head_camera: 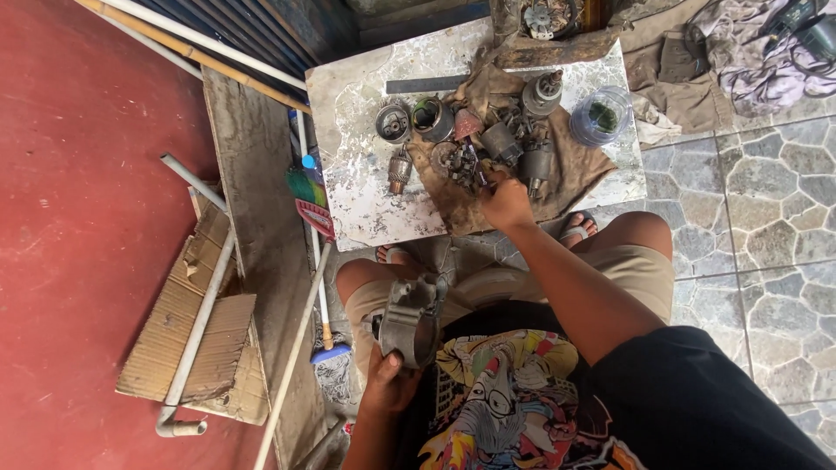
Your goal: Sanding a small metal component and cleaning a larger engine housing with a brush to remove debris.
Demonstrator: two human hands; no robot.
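Your left hand (389,380) grips a cast metal housing (409,320), dull grey, matt and grimy. Your right hand (506,202) sits on a brown cloth (570,170), oil-stained and crumpled, among dark greasy metal parts (505,139). The counter (353,130) looks like pale stone slab, mottled, with a rough worn face. That armature (400,171) shows coppery metal, tarnished. The jar (601,115) is clear glossy plastic. Beside you, the cardboard (187,339) is corrugated, matt and frayed; the pipe (200,326) is smooth grey plastic. The floor (78,174) is matt red, slightly scuffed.
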